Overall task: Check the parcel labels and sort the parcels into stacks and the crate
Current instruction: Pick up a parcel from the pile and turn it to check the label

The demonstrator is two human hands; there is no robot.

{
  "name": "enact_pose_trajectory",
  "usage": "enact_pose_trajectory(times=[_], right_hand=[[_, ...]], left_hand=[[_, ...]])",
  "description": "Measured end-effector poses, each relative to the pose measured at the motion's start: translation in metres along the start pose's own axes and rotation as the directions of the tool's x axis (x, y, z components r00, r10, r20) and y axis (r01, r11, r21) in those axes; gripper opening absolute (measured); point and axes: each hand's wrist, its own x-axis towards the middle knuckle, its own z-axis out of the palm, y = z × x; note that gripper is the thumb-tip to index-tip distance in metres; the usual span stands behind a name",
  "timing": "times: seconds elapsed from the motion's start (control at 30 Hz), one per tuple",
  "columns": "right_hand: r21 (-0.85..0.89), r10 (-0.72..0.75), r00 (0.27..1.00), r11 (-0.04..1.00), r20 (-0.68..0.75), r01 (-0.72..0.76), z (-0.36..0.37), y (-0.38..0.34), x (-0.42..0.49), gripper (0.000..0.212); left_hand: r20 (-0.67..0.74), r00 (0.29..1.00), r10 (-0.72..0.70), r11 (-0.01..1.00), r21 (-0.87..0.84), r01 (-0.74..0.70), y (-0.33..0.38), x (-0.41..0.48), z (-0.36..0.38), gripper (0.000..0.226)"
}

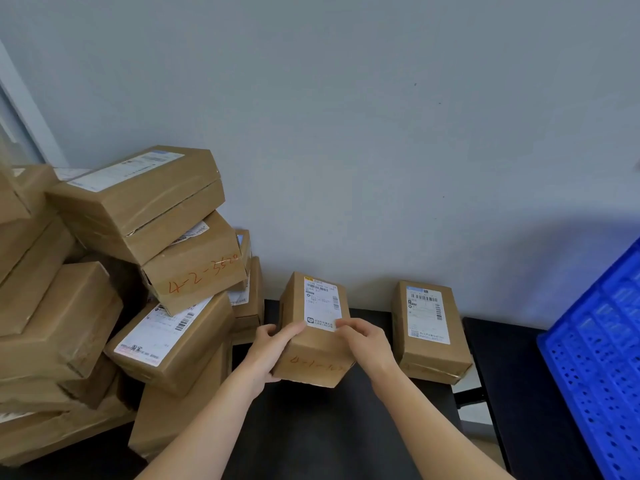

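Observation:
A small brown cardboard parcel [313, 341] with a white label on top and red handwriting on its near side is held above the black table [311, 427]. My left hand [268, 351] grips its left side and my right hand [367, 344] grips its right side, fingers on the label's lower edge. A second labelled parcel [429, 330] lies flat on the table to the right, apart from my hands. The blue perforated crate [599, 358] stands at the far right edge.
A tall, untidy pile of brown parcels [138, 271] fills the left side, one marked in red "4-2-35". A grey wall [381, 133] runs behind. A gap separates the black table from a second dark surface [519, 393] under the crate.

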Motion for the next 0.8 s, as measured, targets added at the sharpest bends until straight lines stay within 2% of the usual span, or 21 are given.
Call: enact_pose_trajectory(times=[0.17,0.33,0.43,0.5,0.67,0.8], right_hand=[[0.007,0.015,0.998,1.0,-0.069,-0.014,0.004,-0.004,0.0,0.019],[0.054,0.079,0.985,0.996,-0.153,-0.072,0.005,-0.009,-0.002,0.042],[0.063,0.099,0.976,0.994,-0.193,-0.088,0.005,-0.008,-0.005,0.05],[0.053,0.102,0.97,0.994,-0.222,-0.092,0.005,-0.008,-0.009,0.049],[0.039,0.124,0.947,0.992,-0.296,-0.118,0.002,-0.005,-0.025,0.042],[0.038,0.145,0.911,0.989,-0.385,-0.141,-0.003,0.005,-0.042,0.034]], left_hand=[[0.083,0.997,0.008,1.0,-0.03,-0.005,0.002,0.008,-0.006,0.066],[0.22,0.974,-0.054,0.998,-0.025,0.061,0.003,0.01,-0.016,0.092],[0.345,0.934,-0.09,0.994,0.091,0.062,0.002,0.006,-0.019,0.101],[0.367,0.925,-0.102,0.988,0.148,0.05,0.002,0.005,-0.019,0.099],[0.328,0.94,-0.092,0.995,0.051,0.08,0.003,0.005,-0.012,0.07],[0.297,0.946,-0.131,0.986,0.139,0.093,-0.007,-0.001,-0.003,0.07]])
